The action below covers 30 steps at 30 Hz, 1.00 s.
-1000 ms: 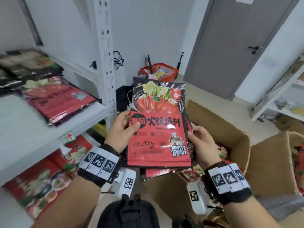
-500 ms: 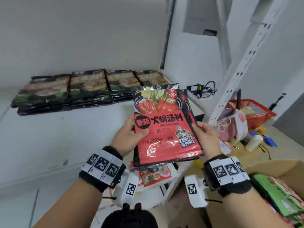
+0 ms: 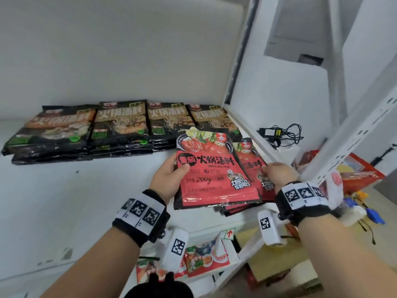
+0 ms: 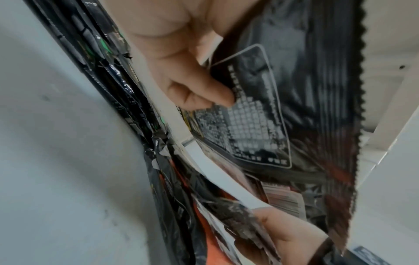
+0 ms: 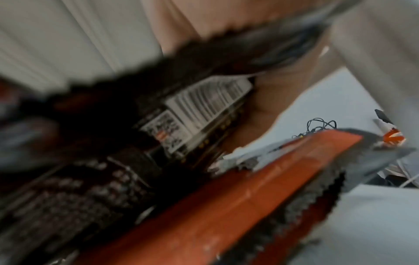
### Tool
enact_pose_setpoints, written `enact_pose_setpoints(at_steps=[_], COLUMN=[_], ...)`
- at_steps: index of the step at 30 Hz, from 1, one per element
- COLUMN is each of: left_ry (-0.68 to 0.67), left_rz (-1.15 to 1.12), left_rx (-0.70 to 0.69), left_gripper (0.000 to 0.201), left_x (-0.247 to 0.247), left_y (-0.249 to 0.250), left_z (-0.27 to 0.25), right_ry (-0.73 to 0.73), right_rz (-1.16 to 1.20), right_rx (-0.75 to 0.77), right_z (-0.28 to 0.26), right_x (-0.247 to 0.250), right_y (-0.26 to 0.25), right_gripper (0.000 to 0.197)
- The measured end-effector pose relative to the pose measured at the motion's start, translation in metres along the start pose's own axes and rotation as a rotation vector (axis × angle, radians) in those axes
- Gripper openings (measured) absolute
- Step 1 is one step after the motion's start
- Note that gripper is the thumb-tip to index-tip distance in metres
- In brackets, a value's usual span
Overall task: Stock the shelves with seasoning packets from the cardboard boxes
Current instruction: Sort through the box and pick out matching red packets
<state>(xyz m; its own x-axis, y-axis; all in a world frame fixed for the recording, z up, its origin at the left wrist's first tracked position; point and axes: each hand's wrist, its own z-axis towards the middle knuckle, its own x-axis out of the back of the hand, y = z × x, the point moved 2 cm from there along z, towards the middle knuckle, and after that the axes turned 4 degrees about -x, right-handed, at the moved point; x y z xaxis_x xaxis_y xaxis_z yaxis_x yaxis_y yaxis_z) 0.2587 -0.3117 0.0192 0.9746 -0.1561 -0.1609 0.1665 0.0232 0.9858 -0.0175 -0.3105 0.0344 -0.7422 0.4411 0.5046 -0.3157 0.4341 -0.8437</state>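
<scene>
**Red packets over the shelf**

The white shelf (image 3: pixel 64 201) carried a back row of dark packets (image 3: pixel 120 125). My left hand (image 3: pixel 169 179) pinched the glossy red packet (image 3: pixel 214 175); my right hand (image 3: pixel 279 175) gripped more red packets (image 3: pixel 251 166) fanned beneath, above the shelf's right end. A tangled cable (image 3: pixel 281 134) lay beyond.

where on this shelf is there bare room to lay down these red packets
Bare white shelf lies open in front of the row of black packets, left of the left hand. The back edge is crowded; the right corner holds a tangled cable.
</scene>
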Motion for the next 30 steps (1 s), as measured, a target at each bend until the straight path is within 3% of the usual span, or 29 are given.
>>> enact_pose_setpoints(at_steps=[4,9,13,19,22,24,26,28,30], left_ry=[0.028,0.097,0.014,-0.261,-0.218,-0.143,-0.159,-0.215,-0.247], left_rz=[0.021,0.406,0.574,0.584,0.566,0.59,0.588,0.638,0.716], left_rx=[0.01,0.024,0.039,0.075,0.141,0.162,0.166,0.186,0.17], left_gripper=[0.026,0.022,0.018,0.03,0.051,0.065,0.068,0.067,0.063], left_x=[-0.03,-0.058,-0.073,-0.092,-0.094,-0.097,-0.101,-0.099,-0.088], left_y=[-0.007,-0.023,-0.023,-0.015,-0.016,-0.018,-0.02,-0.016,-0.006], left_z=[0.02,0.032,0.028,0.023,0.021,0.016,0.013,0.013,0.013], right_ry=[-0.06,-0.087,-0.159,-0.355,-0.379,-0.359,-0.29,-0.131,-0.003], right_rz=[-0.251,-0.002,0.166,-0.022,-0.146,-0.227,-0.426,-0.623,-0.576], right_rx=[0.059,-0.007,-0.059,-0.022,0.071,0.161,0.237,0.279,0.328], right_z=[0.012,0.029,0.033,0.031,0.024,0.017,0.013,0.005,-0.008], right_x=[-0.004,0.001,0.003,0.007,0.012,0.013,0.014,0.015,0.017], right_y=[0.008,0.019,0.022,0.017,0.012,0.006,-0.002,-0.012,-0.019], right_gripper=[0.023,0.026,0.028,0.031,0.026,0.027,0.031,0.031,0.032])
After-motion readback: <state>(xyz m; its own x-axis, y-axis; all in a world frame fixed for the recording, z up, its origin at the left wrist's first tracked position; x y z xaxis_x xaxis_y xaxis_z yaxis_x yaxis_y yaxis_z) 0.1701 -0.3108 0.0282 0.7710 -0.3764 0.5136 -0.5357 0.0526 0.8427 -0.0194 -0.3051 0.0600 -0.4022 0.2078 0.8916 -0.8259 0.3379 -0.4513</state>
